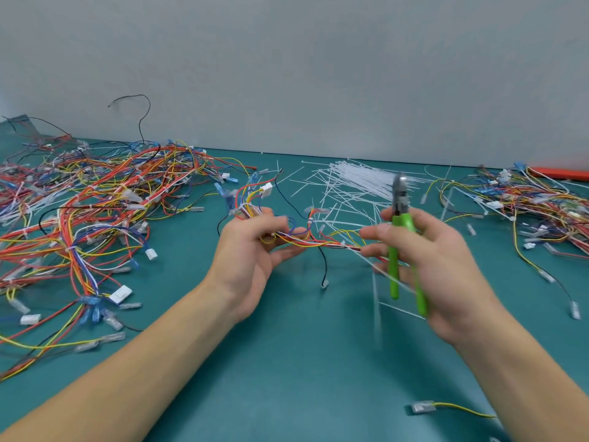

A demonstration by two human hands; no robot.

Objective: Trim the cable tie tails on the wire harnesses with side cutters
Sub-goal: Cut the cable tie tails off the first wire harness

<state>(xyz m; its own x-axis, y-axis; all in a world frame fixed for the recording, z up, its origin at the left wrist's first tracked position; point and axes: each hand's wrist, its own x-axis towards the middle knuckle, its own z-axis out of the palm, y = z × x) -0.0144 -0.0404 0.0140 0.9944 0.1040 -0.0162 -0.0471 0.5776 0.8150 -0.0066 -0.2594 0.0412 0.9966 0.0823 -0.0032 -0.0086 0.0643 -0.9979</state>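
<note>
My left hand (255,250) grips one end of a multicoloured wire harness (322,242) that stretches across to my right hand (427,260). My right hand holds green-handled side cutters (402,237) upright, their metal jaws pointing up and away from the harness, while its fingers also pinch the harness's right end. Long white cable tie tails (377,301) hang down from the harness below my right hand, blurred.
A big heap of harnesses (79,212) covers the left of the green mat (287,362). Another heap (535,205) lies at the right. Loose white cable ties (360,183) are scattered at the back centre, by the grey wall. A stray yellow wire (452,409) lies near the front.
</note>
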